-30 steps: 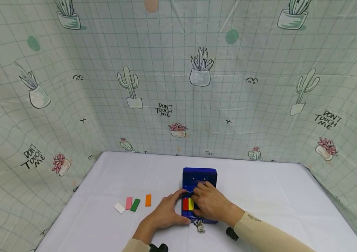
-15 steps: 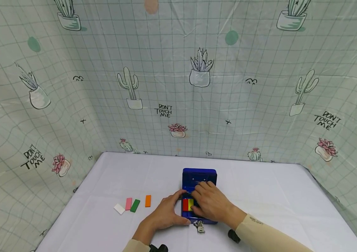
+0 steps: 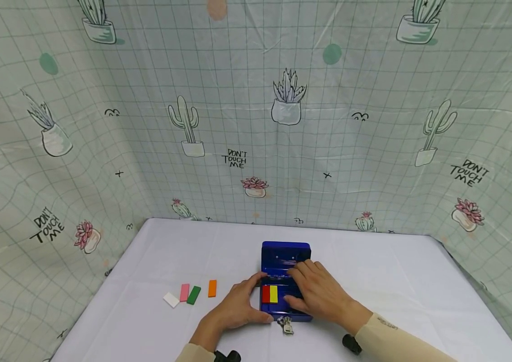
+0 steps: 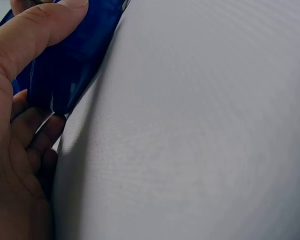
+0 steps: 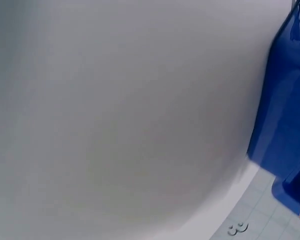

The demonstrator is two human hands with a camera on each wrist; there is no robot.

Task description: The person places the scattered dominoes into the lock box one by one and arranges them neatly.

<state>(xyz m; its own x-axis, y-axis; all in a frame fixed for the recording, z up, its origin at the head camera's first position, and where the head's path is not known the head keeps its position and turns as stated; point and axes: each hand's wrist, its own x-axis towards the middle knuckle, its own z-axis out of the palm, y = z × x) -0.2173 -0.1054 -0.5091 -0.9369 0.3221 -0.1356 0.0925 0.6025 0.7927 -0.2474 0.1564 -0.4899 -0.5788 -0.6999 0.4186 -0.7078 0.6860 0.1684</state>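
A blue cash box (image 3: 286,314) stands on the table with its lid (image 3: 275,249) raised at the back. Inside, at the left, a red block (image 3: 266,294) and a yellow block (image 3: 274,294) lie side by side. My left hand (image 3: 239,303) grips the box's left side, thumb at the front corner and fingers at the rear; the left wrist view shows this thumb (image 4: 50,25) on the blue wall. Over the right part of the box is my right hand (image 3: 321,294), thumb spread from the fingers, with nothing seen held. Its palm side is hidden.
Left of the box lie a white block (image 3: 171,300), a pink block (image 3: 185,292), a green block (image 3: 194,295) and an orange block (image 3: 212,288). Keys (image 3: 287,327) hang at the box's front. A patterned cloth (image 3: 256,125) surrounds the white table (image 3: 373,261).
My right hand has shifted right, away from the yellow block, and its thumb and fingers have spread, showing more of the box floor. The left hand and the blocks have stayed put.
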